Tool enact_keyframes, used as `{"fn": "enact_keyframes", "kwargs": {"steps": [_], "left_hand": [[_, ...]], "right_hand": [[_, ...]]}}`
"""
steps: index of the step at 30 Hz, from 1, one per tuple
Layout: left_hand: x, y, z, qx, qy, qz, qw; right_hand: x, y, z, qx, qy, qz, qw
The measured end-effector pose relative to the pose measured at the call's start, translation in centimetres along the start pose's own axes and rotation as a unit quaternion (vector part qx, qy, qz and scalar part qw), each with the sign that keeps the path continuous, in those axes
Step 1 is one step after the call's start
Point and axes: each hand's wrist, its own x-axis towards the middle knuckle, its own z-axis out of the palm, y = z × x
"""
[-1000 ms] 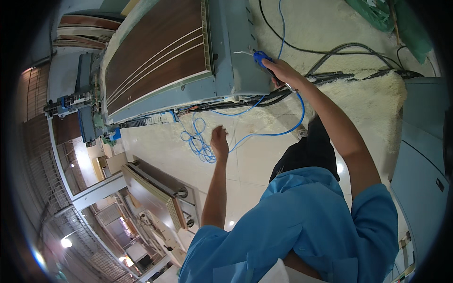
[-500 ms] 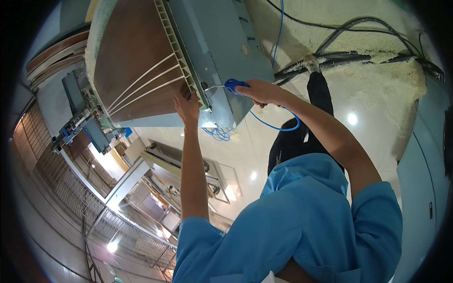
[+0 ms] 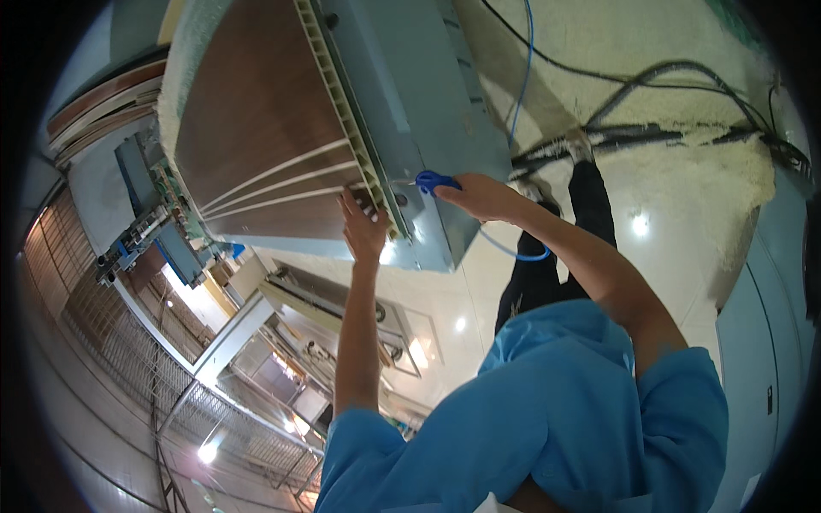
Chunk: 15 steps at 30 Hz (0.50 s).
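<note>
In my right hand [image 3: 486, 197] is a blue air blow gun [image 3: 436, 182], fingers wrapped round its body. Its thin metal nozzle points left at the open-celled edge of a brown hollow panel [image 3: 256, 94]. A blue air hose [image 3: 513, 252] hangs in a loop below that hand. My left hand [image 3: 365, 229] rests on the panel near its close corner, with fingers apart. Several pale lines run across the panel's surface beside the left fingertips. The panel lies on a blue-grey machine bed [image 3: 385, 77].
Thick black cables [image 3: 633, 132] cross the floor at the upper right amid pale dust. More boards [image 3: 107, 111] are stacked at the far left, near a machine part with blue fittings [image 3: 158, 231]. A blue-grey cabinet [image 3: 761, 342] stands at the right.
Panel, machine bed and both hands appear lower and further right in the picture. The nozzle sits slightly farther from the panel's close corner. My feet and legs have shifted; a second shoe now shows.
</note>
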Motion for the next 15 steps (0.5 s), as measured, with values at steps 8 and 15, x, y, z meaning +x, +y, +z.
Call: {"fn": "enact_keyframes", "kwargs": {"steps": [8,15], "left_hand": [[-0.2,1.1,-1.7,0.041,0.002,0.046,0.998],[0.0,1.1,-2.9,0.049,-0.062,0.015,0.997]], "right_hand": [[9.8,-8.0,-9.0,0.184,0.088,0.006,0.979],[20.6,-16.6,-17.0,0.29,0.178,-0.047,0.939]]}}
